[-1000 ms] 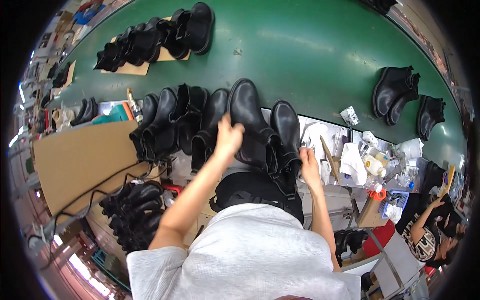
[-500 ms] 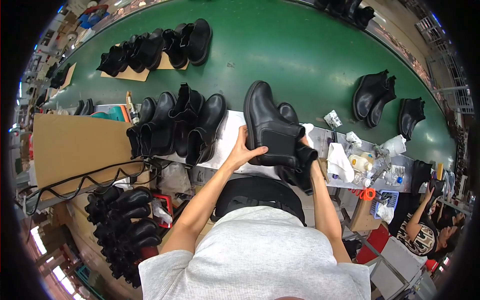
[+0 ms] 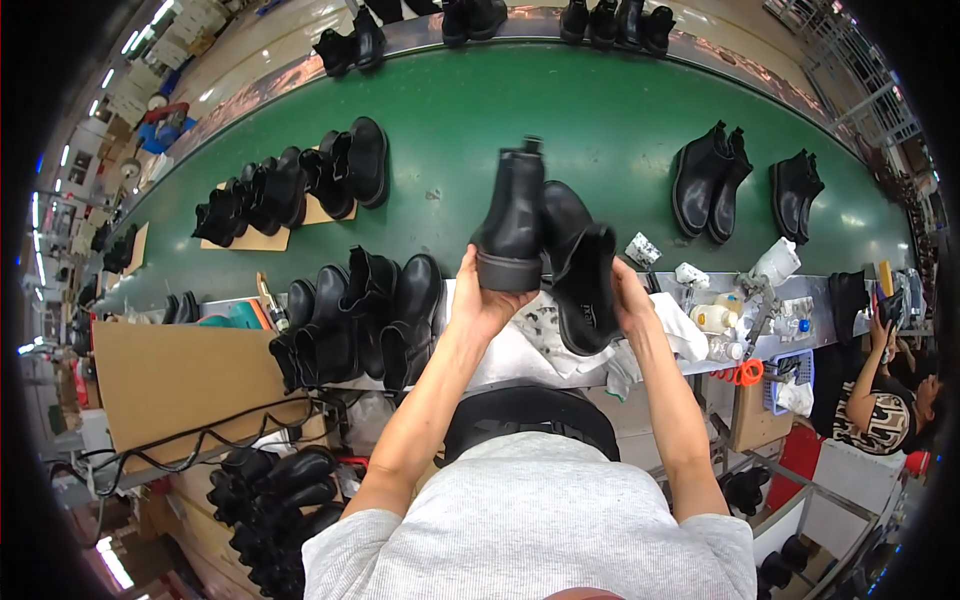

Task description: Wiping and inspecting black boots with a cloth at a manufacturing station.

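Two black ankle boots are up in front of me over the work ledge. My left hand (image 3: 483, 297) grips one ankle boot (image 3: 512, 215) at its heel, its shaft pointing away from me and slightly blurred. My right hand (image 3: 632, 298) is closed round the shaft of the other ankle boot (image 3: 588, 285); its opening faces me and its toe points away. The two boots sit side by side, close together. Below them a white cloth (image 3: 530, 345) with dark smudges covers the ledge. The fingers behind each boot are partly hidden.
More black boots (image 3: 400, 315) stand on the ledge to my left, beside a cardboard sheet (image 3: 180, 385). Boot pairs rest on the green belt (image 3: 450, 110). At right are bottles (image 3: 713, 319), an orange coiled hose (image 3: 748, 372) and a co-worker (image 3: 875, 410).
The left-hand boot has turned, from toe pointing away to shaft pointing away, and my left hand now holds its heel. The right-hand boot has come up beside it. The view has shifted.
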Demonstrator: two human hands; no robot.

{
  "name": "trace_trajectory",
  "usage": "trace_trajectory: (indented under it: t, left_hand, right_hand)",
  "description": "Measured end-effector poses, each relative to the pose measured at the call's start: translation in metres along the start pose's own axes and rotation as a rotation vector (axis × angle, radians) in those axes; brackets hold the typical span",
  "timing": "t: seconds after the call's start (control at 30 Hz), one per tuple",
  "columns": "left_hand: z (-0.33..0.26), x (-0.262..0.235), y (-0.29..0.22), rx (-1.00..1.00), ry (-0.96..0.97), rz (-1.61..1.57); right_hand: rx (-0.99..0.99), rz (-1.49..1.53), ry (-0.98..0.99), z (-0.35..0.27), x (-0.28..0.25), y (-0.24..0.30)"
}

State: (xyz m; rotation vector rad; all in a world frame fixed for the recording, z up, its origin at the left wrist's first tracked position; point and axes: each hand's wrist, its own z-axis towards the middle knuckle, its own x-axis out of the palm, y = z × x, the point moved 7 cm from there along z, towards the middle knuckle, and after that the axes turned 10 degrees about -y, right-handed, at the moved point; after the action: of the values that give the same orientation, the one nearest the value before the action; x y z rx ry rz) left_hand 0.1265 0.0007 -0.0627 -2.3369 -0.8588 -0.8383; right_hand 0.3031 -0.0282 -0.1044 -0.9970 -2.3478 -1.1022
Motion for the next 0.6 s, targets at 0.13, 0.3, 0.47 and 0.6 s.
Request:
trace_trajectory:
  t: [0.13, 0.3, 0.47, 0.6]
  left_hand:
    - [0.006, -0.011, -0.007, -0.112, -0.124, -0.273]
    - [0.002, -0.022, -0.016, -0.065, -0.129, -0.296]
    - [0.002, -0.035, -0.028, -0.035, -0.129, -0.281]
    - [-0.008, -0.049, -0.043, -0.063, -0.302, -0.292]
  right_hand:
    - [0.052, 0.147, 0.316, 0.006, 0.044, -0.002]
    - [0.162, 0.312, 0.044, 0.030, 0.052, -0.021]
    - [0.122, 0.333, 0.154, 0.041, 0.041, -0.064]
    - [0.184, 0.276, -0.066, 0.055, -0.030, -0.145]
